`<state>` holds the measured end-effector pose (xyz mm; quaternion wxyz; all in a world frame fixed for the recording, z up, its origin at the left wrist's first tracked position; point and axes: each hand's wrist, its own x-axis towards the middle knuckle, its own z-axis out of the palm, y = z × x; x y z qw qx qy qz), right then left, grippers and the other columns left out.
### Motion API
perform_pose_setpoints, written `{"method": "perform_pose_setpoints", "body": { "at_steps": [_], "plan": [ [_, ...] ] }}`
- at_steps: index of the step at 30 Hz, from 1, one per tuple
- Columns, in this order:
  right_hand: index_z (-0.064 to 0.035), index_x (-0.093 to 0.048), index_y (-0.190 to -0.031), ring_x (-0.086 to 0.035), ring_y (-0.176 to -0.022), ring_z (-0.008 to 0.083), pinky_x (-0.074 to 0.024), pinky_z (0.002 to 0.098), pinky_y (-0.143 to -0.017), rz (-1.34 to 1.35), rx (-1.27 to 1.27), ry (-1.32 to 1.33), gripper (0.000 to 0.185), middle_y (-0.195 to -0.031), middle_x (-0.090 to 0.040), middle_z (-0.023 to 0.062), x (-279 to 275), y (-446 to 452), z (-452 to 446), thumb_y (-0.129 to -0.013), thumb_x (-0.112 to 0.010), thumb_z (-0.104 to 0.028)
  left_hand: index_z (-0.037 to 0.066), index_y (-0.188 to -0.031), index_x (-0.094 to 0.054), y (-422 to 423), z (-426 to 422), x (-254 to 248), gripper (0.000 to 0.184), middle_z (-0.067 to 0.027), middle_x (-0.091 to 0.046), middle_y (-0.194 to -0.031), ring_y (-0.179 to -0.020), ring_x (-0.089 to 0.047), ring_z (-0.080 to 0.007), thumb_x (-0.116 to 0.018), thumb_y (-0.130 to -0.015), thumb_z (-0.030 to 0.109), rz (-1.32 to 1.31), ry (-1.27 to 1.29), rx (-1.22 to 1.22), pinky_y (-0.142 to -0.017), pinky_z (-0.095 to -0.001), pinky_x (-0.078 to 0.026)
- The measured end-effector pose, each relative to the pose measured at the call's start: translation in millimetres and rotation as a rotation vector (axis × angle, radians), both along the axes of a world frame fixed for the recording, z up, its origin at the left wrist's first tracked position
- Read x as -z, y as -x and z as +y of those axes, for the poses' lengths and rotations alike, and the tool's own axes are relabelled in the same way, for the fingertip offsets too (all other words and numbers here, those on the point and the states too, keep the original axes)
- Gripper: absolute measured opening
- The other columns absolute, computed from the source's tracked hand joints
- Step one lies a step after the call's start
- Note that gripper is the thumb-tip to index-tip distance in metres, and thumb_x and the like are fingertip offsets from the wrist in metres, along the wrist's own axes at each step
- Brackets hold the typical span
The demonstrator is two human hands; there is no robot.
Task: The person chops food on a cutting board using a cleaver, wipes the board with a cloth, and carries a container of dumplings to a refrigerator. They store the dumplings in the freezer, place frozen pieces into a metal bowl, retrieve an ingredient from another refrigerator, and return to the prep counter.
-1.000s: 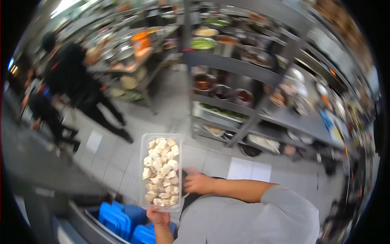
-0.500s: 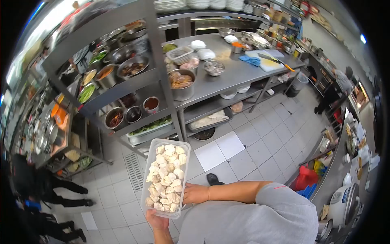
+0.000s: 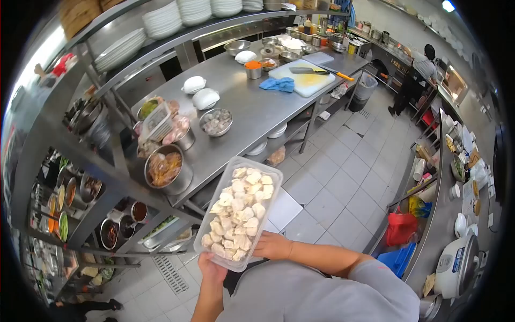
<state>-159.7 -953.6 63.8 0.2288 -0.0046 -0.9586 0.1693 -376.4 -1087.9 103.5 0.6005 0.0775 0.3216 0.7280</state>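
Observation:
I hold a clear rectangular plastic tub [image 3: 213,205] in front of my body, tilted a little. Pale, whitish food chunks [image 3: 239,214] fill it in a heap; their exact kind I cannot make out. My left hand [image 3: 213,268] grips the tub at its near left corner. On the right side of the tub, my right hand [image 3: 273,246] holds the edge, with its fingertips partly hidden behind the plastic.
A long steel table [image 3: 244,110] carries a metal pot of meat pieces [image 3: 167,169], a bowl of shrimp-like food [image 3: 216,122], a blue cloth [image 3: 277,85] and a cleaver [image 3: 308,70]. A co-worker [image 3: 418,75] stands far right. A rice cooker [image 3: 453,268] sits on the right counter.
My view has swung to the right, and the steel table now fills more of it. The shelf rack has shifted left. Both hands still hold the tub.

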Motion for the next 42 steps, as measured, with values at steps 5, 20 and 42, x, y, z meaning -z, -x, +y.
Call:
{"method": "perform_pose_setpoints", "body": {
  "at_steps": [5, 20, 42],
  "plan": [
    [-0.014, -0.071, -0.124, -0.052, -0.141, 0.0253, -0.0386, 0.0487, -0.121, -0.055, 0.179, 0.05, 0.038, -0.142, -0.063, 0.0011, -6.7, -44.3, 69.5, -0.087, -0.063, -0.015, 0.0, -0.157, -0.039, -17.9, 115.0, -5.3, 0.091, -0.0197, -0.047, -0.158, -0.145, -0.047, -0.0387, -0.057, -0.073, 0.031, -0.005, 0.002, 0.192, -0.123, -0.05, -0.038],
    [-0.0135, -0.074, -0.118, -0.051, -0.141, 0.0247, -0.0352, 0.0472, -0.123, -0.162, 0.403, 0.05, 0.032, -0.133, -0.068, 0.0038, -46.5, -68.8, 393.9, -0.088, -0.061, -0.016, 0.0, -0.157, -0.039, -41.2, 469.3, 4.9, 0.092, -0.0195, -0.046, -0.159, -0.146, -0.045, -0.0395, -0.056, -0.072, 0.03, -0.081, -0.103, 0.273, -0.124, -0.0521, -0.036],
    [-0.006, -0.074, -0.119, -0.068, -0.11, 0.0364, -0.0532, 0.0455, -0.097, 0.275, 0.91, 0.532, 0.036, -0.115, -0.074, 0.0166, -9.2, -211.2, 1026.2, -0.092, -0.077, -0.031, 0.003, -0.158, -0.04, -164.0, 752.7, 52.5, 0.09, -0.0187, -0.047, -0.159, -0.144, -0.048, -0.0405, -0.054, -0.076, 0.036, 0.033, 0.023, -0.432, -0.12, -0.0536, -0.04]
  ]
}}
